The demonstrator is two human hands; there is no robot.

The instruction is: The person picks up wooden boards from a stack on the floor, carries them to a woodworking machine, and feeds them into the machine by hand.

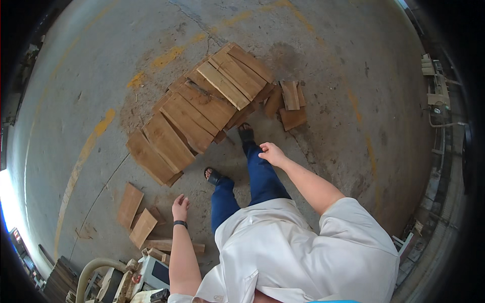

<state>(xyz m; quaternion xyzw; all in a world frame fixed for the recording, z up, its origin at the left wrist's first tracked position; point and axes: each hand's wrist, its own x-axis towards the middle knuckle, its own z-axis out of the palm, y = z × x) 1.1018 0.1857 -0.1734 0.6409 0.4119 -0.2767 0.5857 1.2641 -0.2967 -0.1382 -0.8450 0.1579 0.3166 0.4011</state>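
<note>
My left hand (180, 207) hangs at my side with its fingers loosely curled and apart, and nothing shows in it. A dark band circles that wrist. My right hand (273, 154) is held in front of my right leg, its fingers half bent with a gap between them, and it is empty too. Ahead of my feet lies a long row of overlapping wooden boards (192, 118), stacked on the floor. One paler board (222, 85) lies on top toward the right end. A dark, thin strip (199, 89) rests across the boards near it. Neither hand touches the wood.
Short board pieces (293, 118) lie just right of the row. More loose pieces (143, 228) are on the floor left of me. A machine with a pale hose (101, 263) stands at the lower left. Equipment (438, 98) lines the right edge. Yellow lines (88, 146) mark the concrete floor.
</note>
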